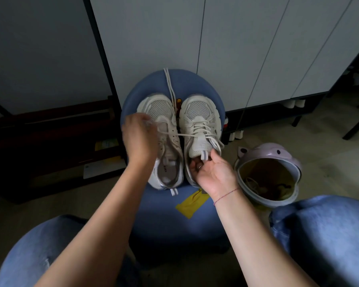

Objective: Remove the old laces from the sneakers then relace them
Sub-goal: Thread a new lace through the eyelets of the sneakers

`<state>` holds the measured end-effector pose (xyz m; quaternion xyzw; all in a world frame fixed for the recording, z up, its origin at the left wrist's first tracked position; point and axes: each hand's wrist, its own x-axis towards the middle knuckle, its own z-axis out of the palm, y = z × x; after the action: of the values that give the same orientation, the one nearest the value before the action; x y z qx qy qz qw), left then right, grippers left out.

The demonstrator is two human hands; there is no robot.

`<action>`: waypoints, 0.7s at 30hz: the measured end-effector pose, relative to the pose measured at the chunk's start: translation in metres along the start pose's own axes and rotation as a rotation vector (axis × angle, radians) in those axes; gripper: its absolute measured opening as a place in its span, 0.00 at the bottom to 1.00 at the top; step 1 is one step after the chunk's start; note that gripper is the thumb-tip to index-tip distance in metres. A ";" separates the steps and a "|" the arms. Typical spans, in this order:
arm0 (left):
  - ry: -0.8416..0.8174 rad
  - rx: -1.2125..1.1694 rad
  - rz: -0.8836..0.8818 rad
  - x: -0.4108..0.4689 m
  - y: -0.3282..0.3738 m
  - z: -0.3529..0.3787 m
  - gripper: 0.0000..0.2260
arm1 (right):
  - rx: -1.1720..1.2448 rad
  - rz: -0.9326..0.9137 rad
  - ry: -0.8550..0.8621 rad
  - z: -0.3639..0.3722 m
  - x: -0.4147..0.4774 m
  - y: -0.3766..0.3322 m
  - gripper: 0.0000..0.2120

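Head view: L hand (pixel 140 139) pinches thin lace (pixel 182 134); R hand (pixel 214 175) grips mesh-toed sneaker (pixel 199 112).

Two sneakers (pixel 161 109), one stool (pixel 195 79), one loose lace (pixel 169 85) (doubled) beyond the left hand (pixel 139 139), one bin (pixel 269 150) beside the right hand (pixel 215 175).

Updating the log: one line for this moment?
left hand: holds lace | right hand: grips right sneaker | left sneaker: looks unlaced

On stool (pixel 170 216): left hand (pixel 139 139) pinches lace (pixel 180 134) over left sneaker (pixel 160 109); right hand (pixel 214 175) holds right sneaker (pixel 199 112).
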<state>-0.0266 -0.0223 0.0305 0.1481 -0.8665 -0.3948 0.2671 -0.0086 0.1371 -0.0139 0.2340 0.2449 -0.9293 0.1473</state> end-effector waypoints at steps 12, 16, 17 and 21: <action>-0.382 0.060 0.344 -0.027 0.024 0.034 0.11 | 0.012 0.039 -0.027 -0.005 0.005 -0.002 0.17; -0.319 0.054 0.308 -0.025 0.025 0.026 0.06 | 0.016 0.031 -0.019 -0.003 0.005 -0.001 0.17; -0.266 0.028 0.256 -0.021 0.023 0.022 0.05 | 0.014 0.027 -0.015 -0.003 0.004 -0.001 0.16; 0.015 -0.077 -0.034 -0.004 0.011 0.004 0.06 | 0.003 0.023 -0.009 -0.001 0.001 -0.001 0.16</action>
<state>-0.0261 -0.0109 0.0350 0.1552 -0.8461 -0.4311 0.2724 -0.0096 0.1383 -0.0154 0.2330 0.2403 -0.9289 0.1587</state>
